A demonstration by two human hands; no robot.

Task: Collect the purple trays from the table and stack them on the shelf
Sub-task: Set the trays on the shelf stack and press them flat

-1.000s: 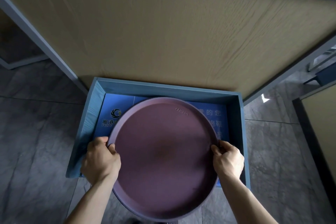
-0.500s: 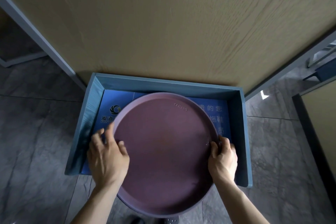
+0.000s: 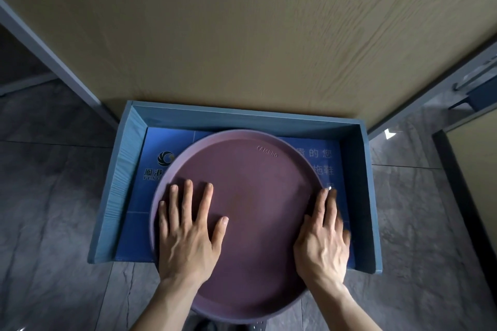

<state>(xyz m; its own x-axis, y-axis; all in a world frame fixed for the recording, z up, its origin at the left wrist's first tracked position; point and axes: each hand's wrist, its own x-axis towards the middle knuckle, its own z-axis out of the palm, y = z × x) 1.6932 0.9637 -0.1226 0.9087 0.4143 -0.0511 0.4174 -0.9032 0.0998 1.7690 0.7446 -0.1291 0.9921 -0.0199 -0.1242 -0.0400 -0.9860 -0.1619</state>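
Observation:
A round purple tray (image 3: 255, 196) lies in the blue three-walled shelf (image 3: 360, 169), its near part hanging out past the shelf's open front. My left hand (image 3: 188, 231) rests flat on the tray's inner surface at the left, fingers spread. My right hand (image 3: 324, 239) lies along the tray's right rim, fingers straight and pointing away from me, holding nothing. The shelf floor is a blue printed sheet (image 3: 150, 169) with a logo and white characters, mostly covered by the tray.
A tan wood-grain panel (image 3: 242, 35) rises right behind the shelf. Grey stone floor tiles (image 3: 45, 196) spread left and right. A grey frame post (image 3: 53, 62) runs diagonally at the left, another at the right.
Both hands have let go of the tray's rim. The left hand moved onto the tray's surface and flattened; the right opened along the rim. The tray slid further into the shelf.

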